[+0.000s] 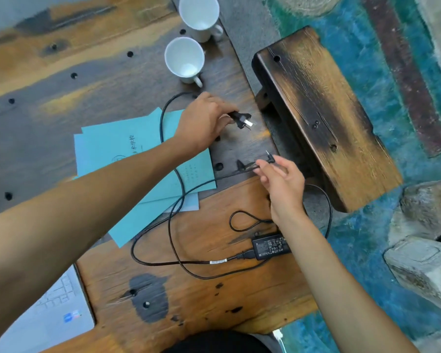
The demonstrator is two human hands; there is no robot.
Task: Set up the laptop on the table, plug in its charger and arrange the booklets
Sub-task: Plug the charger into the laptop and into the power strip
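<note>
Black looping charger cable (178, 262) crosses the teal paper booklets (138, 149); bare wooden table (214, 301) lies open nearer the person.

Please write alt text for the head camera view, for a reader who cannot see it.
A person's left hand holds the charger's wall plug and the right hand its laptop connector, above a worn wooden table. The power brick and looped cable lie below, teal booklets to the left, two white cups beyond, and a laptop at the lower-left corner.

We see counter (201, 289): worn, rough wood | mugs (185, 59): glossy white ceramic | booklets (127, 146): matt teal paper | charger brick (270, 247): matt black plastic | plug (242, 120): metal prongs
</note>
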